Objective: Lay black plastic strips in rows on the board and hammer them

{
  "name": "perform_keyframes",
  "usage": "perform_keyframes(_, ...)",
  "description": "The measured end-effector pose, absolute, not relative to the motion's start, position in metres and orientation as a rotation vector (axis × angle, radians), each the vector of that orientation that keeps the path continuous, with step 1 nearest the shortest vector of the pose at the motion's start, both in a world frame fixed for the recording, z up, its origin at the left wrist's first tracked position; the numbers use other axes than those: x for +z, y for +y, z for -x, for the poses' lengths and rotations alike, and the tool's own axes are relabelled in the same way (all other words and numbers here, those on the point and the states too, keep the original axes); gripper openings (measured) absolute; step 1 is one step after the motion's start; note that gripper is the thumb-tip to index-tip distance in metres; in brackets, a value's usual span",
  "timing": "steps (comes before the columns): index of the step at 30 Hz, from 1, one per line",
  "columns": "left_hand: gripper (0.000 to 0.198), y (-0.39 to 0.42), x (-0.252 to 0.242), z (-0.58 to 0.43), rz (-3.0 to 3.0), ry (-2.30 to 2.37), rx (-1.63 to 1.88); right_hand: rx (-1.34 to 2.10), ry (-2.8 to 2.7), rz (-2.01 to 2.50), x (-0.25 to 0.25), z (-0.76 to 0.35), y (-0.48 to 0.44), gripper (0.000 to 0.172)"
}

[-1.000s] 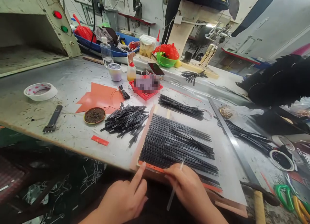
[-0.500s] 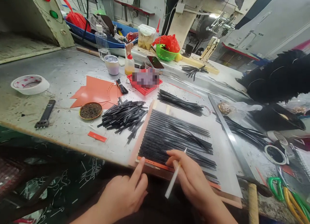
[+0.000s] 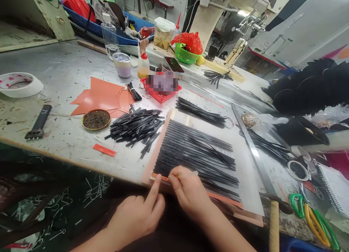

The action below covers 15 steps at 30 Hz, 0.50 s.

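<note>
Several thin black strips (image 3: 191, 146) lie side by side on a board (image 3: 160, 135), their left ends lined up along its edge. Along the near edge runs a narrow orange strip (image 3: 223, 197). The outstretched index finger of my left hand (image 3: 139, 212) presses on the left end of that orange strip; its other fingers are curled, with nothing seen in them. Close beside it, my right hand (image 3: 191, 194) pinches a slim white pen-like stick (image 3: 195, 172) at the orange strip. Most of the stick is hidden by the fingers.
Left of the board lie a pile of short black strips (image 3: 136, 128), a round dish (image 3: 96, 120) and orange sheets (image 3: 105, 94). A metal ruler (image 3: 251, 146) lies to the right, with a hammer (image 3: 274, 223) and scissors (image 3: 313, 223) near the front.
My right hand has moved left toward my left fingertip and turned the white stick, which now mostly hides behind the fingers. My left finger stays on the orange strip. The view has shifted slightly.
</note>
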<state>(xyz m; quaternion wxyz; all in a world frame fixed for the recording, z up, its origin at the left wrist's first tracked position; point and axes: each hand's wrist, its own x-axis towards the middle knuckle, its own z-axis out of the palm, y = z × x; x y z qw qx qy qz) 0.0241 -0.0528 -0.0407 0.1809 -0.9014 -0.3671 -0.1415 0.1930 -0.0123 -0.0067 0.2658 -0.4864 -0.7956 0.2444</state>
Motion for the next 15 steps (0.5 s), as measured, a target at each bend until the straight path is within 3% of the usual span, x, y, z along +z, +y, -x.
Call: perform_keyframes(15,0.014,-0.0500,-0.0391,-0.0248,2.535,-1.031,-0.493,0.685,-2.132,1.277,-0.0063,-0.1959,-0.0146,0.020)
